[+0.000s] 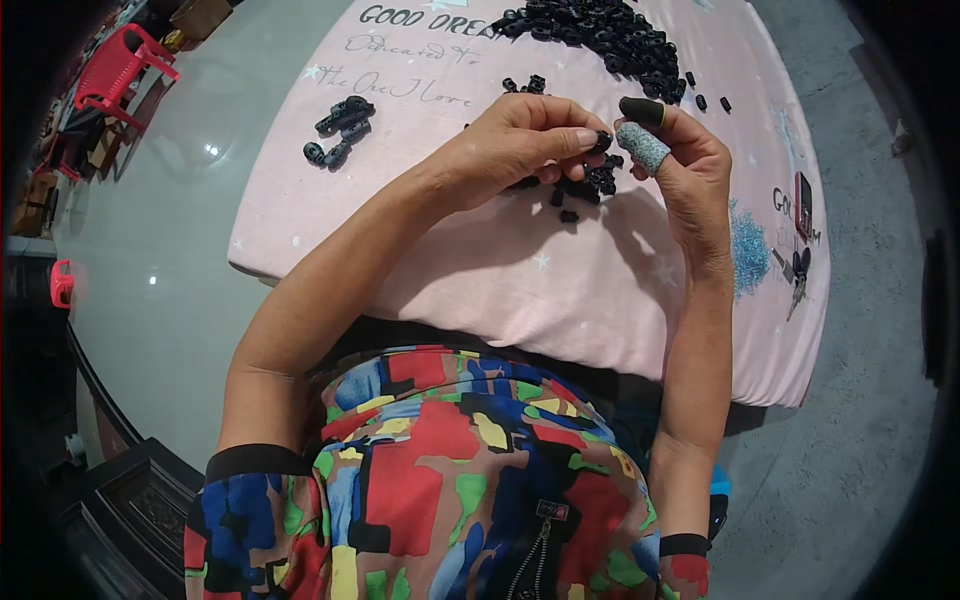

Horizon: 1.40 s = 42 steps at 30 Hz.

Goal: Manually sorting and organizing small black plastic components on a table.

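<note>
My left hand (530, 140) pinches a small black plastic piece (601, 143) between thumb and fingers, above the pink cloth. Close beside it, my right hand (690, 160) is raised with its thumb and index finger brought together. A black cover (641, 110) sits on that index finger and a speckled grey wrap (643, 149) on the thumb. Anything between those two tips is too small to make out. Under my hands lies a loose group of small black pieces (600, 180), partly hidden by my left hand.
A large heap of black pieces (600, 35) covers the far part of the pink cloth (480, 265). Several bigger black parts (340, 130) lie at left. At right are a patch of tiny bluish bits (748, 250), a red phone (803, 205) and keys (799, 275). A red chair (120, 70) stands far left.
</note>
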Available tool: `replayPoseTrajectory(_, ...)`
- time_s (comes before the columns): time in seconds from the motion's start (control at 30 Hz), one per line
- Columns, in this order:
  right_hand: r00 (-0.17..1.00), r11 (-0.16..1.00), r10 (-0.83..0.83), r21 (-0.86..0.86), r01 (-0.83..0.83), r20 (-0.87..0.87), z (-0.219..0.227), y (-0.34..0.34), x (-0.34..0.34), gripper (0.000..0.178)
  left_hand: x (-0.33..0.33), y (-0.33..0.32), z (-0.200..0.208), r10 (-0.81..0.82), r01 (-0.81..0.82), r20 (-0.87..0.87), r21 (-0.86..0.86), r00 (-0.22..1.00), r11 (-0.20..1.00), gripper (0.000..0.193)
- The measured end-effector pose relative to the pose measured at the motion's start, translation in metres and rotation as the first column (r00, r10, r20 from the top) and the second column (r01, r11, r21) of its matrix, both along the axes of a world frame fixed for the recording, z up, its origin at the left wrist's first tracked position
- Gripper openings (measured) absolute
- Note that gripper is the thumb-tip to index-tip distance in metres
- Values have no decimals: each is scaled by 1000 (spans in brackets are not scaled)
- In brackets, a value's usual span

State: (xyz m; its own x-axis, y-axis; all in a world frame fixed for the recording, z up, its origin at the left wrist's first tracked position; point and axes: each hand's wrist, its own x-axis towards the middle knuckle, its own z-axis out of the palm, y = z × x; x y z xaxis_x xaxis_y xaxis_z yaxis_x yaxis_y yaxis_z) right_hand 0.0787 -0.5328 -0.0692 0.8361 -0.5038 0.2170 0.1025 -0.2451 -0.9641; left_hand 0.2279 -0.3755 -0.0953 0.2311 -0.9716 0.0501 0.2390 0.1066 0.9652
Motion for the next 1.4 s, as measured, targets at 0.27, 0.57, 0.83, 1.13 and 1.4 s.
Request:
replayPoseTrajectory(0.27,997,998,31,-54,-27,69,0,11,1,24,2,-1,-4,-16,16,-71,1,997,1000,24)
replayPoseTrajectory(0.57,997,992,-56,-108,60,45,4,1,0,24,6,0,-7,-58,65,-224,25,973,998,25)
replayPoseTrajectory(0.83,934,994,-61,-110,23,-352,-12,-24,-11,25,10,4,-2,-23,35,-261,40,965,999,27)
replayPoseTrajectory(1.13,920,846,-111,-522,-112,-376,-9,-15,-9,26,12,3,-6,-32,31,-187,-9,982,999,24)
replayPoseTrajectory(1.4,910,903,-105,-422,-81,-400,1,-5,-7,23,10,5,-4,-23,23,-89,3,996,1000,23)
